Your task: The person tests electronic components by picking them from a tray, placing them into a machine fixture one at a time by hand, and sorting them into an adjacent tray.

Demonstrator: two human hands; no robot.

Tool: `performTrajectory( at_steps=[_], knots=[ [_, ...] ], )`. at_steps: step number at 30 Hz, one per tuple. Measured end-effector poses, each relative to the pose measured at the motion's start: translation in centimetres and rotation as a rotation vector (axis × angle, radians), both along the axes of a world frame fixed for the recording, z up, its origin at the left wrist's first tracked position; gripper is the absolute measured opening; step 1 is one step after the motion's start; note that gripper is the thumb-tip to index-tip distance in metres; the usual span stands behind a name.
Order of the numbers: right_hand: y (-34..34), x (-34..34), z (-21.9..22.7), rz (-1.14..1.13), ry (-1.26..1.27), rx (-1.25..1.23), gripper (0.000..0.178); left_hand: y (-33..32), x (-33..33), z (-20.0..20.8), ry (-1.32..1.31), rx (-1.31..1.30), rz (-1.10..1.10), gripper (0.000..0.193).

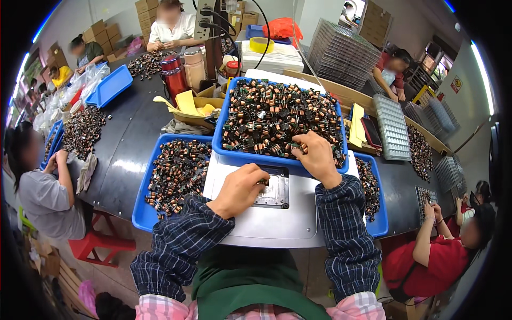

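Note:
My left hand (pixel 239 191) is closed, thumb and fingers pinched round a small copper coil (pixel 263 182) that shows at the fingertips. It hovers by a square metal fixture (pixel 274 193) set into a pale machine top (pixel 277 226). My right hand (pixel 318 158) reaches over the front rim of a raised blue tray (pixel 256 151) heaped with copper coils (pixel 277 109) with dark bases. The right fingers curl in toward the thumb at the pile; what lies between them is hidden among the coils.
More coils fill a blue bin (pixel 141 210) at left and another blue bin (pixel 380 226) at right. Behind stand a red flask (pixel 173 80), yellow tape (pixel 261 45) and stacked clear trays (pixel 344 50). Co-workers sit around the dark table (pixel 125 160); a red stool (pixel 101 245) is at left.

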State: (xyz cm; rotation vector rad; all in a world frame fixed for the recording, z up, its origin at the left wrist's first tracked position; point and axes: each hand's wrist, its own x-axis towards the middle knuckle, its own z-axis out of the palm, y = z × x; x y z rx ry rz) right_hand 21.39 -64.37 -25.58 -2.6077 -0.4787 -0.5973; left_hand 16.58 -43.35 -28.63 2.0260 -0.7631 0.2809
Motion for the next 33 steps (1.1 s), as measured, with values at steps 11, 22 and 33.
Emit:
performTrajectory(
  at_steps=[11, 22, 33],
  knots=[
    [0.7, -3.4, -0.5, 0.221, 0.423, 0.619, 0.016, -0.9, 0.3, -0.9, -0.209, 0.276, -0.089, 0.016],
    [2.5, -4.5, -1.9, 0.277, 0.255, 0.290, 0.017, 1.7, -0.5, 0.5, -0.172, 0.061, 0.100, 0.022],
    [3.8, -4.9, -2.5, 0.358, 0.171, 0.085, 0.016, 10.0, 0.9, -4.5, -0.061, 0.008, 0.631, 0.024]
  ],
)
